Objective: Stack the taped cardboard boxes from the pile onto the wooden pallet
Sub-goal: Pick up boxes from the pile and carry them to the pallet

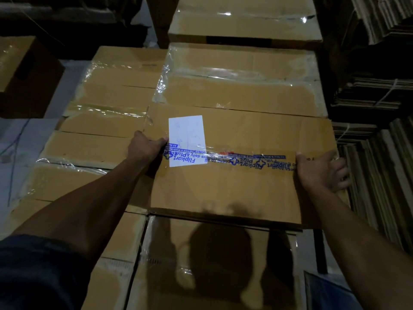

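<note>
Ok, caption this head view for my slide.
Both hands, left hand and right hand, grip the Flipkart-taped box atop stacked cartons.

Printed tape and a label on the box being held

The cardboard box [234, 175] gripped at both side edges carries a strip of clear tape [245, 158] across its top, printed in blue and seen upside down from the head camera. "Flipkart" and "Plus" can be read on it, repeated along the strip toward the right edge, with a line ending in "offers daily &" beside the brand name near the left edge; the smaller print is too blurred to make out. A white label [186, 139] near the box's left edge lies partly under that tape; its faint marks cannot be read.
</note>
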Motion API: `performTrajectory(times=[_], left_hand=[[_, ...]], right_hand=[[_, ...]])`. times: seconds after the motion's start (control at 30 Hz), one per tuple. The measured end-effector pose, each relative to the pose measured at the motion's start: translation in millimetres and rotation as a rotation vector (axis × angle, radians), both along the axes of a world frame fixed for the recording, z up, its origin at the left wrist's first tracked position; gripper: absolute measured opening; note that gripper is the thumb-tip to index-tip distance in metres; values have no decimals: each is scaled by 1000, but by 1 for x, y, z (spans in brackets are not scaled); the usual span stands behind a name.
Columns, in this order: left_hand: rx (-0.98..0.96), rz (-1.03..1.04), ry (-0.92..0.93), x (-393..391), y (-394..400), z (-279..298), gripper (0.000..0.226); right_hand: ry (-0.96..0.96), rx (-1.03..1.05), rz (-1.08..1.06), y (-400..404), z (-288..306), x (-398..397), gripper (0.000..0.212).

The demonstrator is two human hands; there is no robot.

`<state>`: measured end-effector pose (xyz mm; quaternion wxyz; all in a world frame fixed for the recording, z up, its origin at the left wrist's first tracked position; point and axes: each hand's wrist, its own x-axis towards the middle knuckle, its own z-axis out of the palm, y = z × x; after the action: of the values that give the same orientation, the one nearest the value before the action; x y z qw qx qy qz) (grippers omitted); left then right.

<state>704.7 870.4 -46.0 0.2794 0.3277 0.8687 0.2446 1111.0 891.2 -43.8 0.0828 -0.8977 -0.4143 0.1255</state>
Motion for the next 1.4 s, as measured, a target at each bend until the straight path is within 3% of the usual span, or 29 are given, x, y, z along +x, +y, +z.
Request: performTrajectory(times=[0.2,0.33,0.43,0.53,0.67,0.87,1.23,1.4], left_hand=[[137,-173,135,2,-22,11,69],[59,-421,305,10,-68,28,75],[-28,-631,454,17,-111,35,92],[-191,-785,472,22,-145,40,107],[-272,-891,550,22,-163,40,98],[-230,-929,603,22,-157,39,85],[-336,-907,598,32,-148,49,82],[-342,-860,468,40,-172,68,55]], right_hand=[[-20,-34,159,-25,9,-4,74],[14,-62,414,-74,20,-25,68],[31,-138,571,-111,26,-44,73],[9,-256,699,-135,30,-57,90],[-61,-371,810,-146,32,-61,108],[-98,-347,827,-144,37,-58,87],[-94,-360,818,-144,45,-62,82],[-23,-362,752,-169,66,-72,61]])
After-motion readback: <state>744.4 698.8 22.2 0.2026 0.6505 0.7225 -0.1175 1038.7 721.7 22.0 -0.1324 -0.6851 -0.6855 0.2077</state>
